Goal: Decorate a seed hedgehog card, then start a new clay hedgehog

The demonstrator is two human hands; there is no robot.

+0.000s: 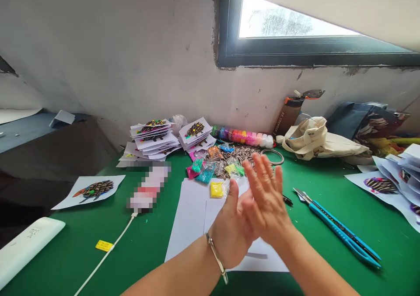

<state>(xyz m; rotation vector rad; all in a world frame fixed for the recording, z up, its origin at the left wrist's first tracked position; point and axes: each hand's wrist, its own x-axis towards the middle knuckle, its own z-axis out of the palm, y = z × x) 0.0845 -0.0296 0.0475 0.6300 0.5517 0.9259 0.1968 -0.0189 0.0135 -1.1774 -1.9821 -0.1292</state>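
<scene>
My left hand (231, 226) and my right hand (267, 195) press palm to palm above white paper sheets (188, 217). The right hand's fingers stretch up and slightly apart. On the left hand the thumb points upward and the palm lies flat; its other fingers are largely hidden behind the right hand. Anything between the palms is out of sight. Just beyond them lies a yellow clay packet (216, 190), among several coloured clay packets (206, 173) and a heap of striped sunflower seeds (243, 155). A dark pen (287, 200) shows partly beside the right hand.
A blue utility knife (343, 232) lies right on the green table (138, 261). Stacked seed-picture cards (154, 141) stand at the back left, more cards (390, 186) at right. A white power bank (31, 248), cable (98, 263), bottle (288, 114) and cloth bag (308, 138) are around.
</scene>
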